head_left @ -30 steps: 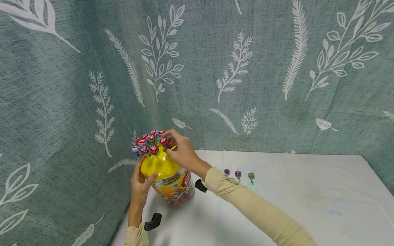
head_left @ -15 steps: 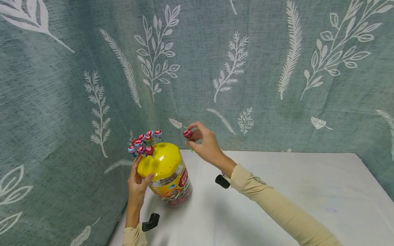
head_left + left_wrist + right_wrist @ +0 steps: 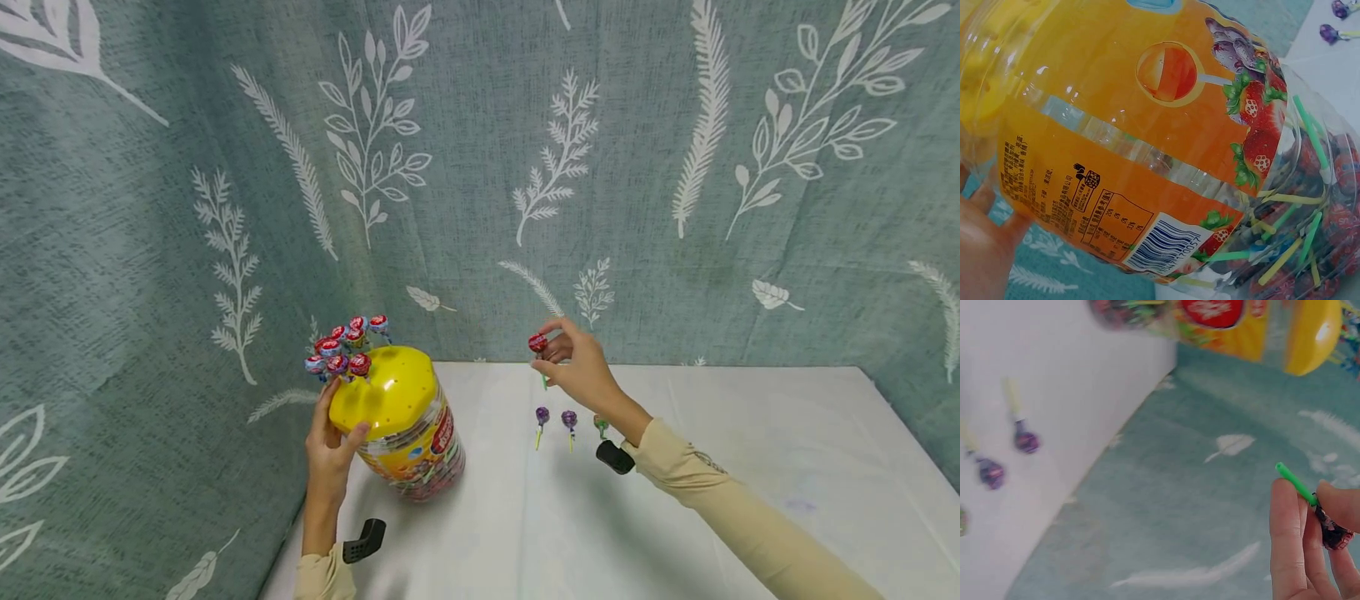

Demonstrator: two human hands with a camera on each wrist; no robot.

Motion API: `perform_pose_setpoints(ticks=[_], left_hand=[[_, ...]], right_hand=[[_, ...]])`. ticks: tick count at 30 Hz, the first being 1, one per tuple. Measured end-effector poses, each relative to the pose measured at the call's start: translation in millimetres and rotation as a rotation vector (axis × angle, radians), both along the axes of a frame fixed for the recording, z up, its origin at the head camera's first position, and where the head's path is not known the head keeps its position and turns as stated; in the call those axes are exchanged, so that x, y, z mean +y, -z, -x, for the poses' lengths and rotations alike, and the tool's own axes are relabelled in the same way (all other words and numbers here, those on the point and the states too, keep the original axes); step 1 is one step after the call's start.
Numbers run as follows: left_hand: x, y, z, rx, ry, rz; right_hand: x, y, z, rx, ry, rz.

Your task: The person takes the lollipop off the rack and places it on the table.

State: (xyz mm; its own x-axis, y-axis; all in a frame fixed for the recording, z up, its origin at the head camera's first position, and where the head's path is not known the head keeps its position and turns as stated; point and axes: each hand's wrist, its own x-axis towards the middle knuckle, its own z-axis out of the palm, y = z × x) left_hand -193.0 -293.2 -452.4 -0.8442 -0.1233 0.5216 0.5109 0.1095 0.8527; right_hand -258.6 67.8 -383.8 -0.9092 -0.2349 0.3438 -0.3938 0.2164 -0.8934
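My right hand point(image 3: 581, 367) pinches a red-wrapped lollipop point(image 3: 537, 342) in the air above the table. Its green stick point(image 3: 1296, 482) shows between thumb and fingers in the right wrist view. My left hand point(image 3: 330, 450) grips the yellow lid point(image 3: 386, 392) of a big clear candy jar point(image 3: 420, 467), which leans to the left. Several red, blue and purple lollipops point(image 3: 337, 350) stand stuck in the lid's far left side. Through the jar's clear wall, the left wrist view shows more lollipops with green and yellow sticks point(image 3: 1291, 200).
Two purple lollipops point(image 3: 569, 421) and a green one point(image 3: 601, 425) lie in a row on the white table point(image 3: 487, 517), near the right wrist's black camera point(image 3: 615, 457). A leaf-patterned teal curtain point(image 3: 465, 167) hangs behind and to the left.
My right hand has pulled the red lollipop away from the lid and carried it rightward, over the row on the table. My left hand stays on the jar's lid.
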Motion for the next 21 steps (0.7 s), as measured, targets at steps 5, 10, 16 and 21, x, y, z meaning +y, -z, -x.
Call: perform_pose_setpoints(ticks=[5,10,16,21], left_hand=[[1.5,-0.1,0.8,0.004,0.009,-0.02],[1.4,0.3,0.5,0.001,0.009,-0.028],[1.9,-0.5,0.6,-0.006,0.007,-0.034],[1.9,-0.3,0.6,-0.01,0.006,-0.038]], right_hand=[[28.3,21.8,-1.1,-0.08,0.056,-0.043],[49.4,42.8,-4.4,-0.137,0.103,-0.074],[68.0,69.6,-8.4,-0.209,0.162,-0.105],[80.2,96.9,-8.5,-0.296,0.222,-0.144]])
